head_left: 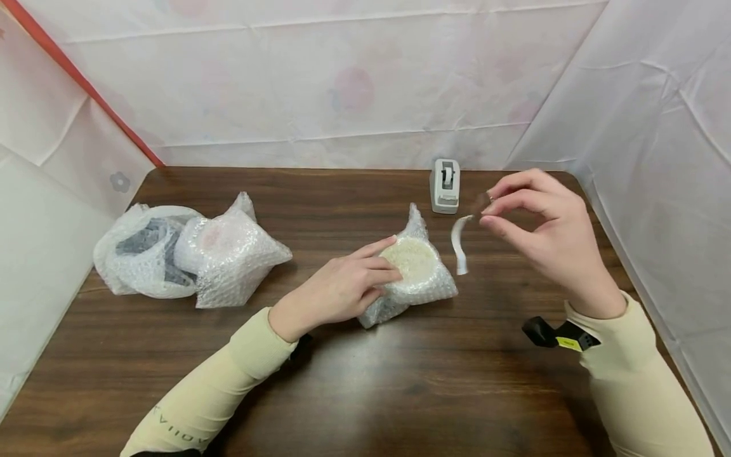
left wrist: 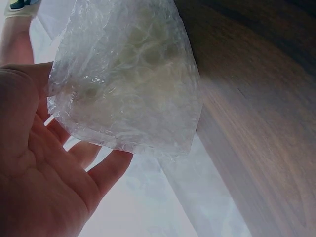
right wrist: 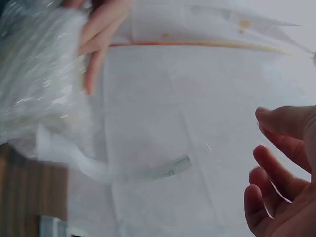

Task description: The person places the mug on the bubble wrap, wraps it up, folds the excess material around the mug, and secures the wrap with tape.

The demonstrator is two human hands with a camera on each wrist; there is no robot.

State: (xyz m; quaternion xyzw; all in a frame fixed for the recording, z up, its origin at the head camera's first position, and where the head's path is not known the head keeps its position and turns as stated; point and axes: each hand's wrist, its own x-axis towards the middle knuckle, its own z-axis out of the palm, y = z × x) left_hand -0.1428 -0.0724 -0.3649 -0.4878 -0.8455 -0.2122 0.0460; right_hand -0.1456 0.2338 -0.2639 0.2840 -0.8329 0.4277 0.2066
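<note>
In the head view my left hand [head_left: 348, 285] holds a bubble-wrapped bundle [head_left: 425, 289], its fingers on the top and its thumb at the near side. A pale, cream-coloured round face shows through the wrap. The clear film [left wrist: 133, 84] fills the upper middle of the left wrist view, beside the left fingers. To the bundle's right, a curved whitish strip of tape [head_left: 459, 244] stands up. My right hand [head_left: 548, 219] is raised beside its upper end, thumb and fingers bent. The right wrist view shows a gap between the tape [right wrist: 84, 160] and these fingers [right wrist: 281, 123].
A white tape dispenser [head_left: 445, 186] stands at the back of the brown wooden table [head_left: 342, 393]. At the left lie two more bubble-wrapped bundles, a dark-centred one [head_left: 145, 254] and a pinkish one [head_left: 228, 257]. White sheeting [head_left: 400, 82] encloses the back and sides.
</note>
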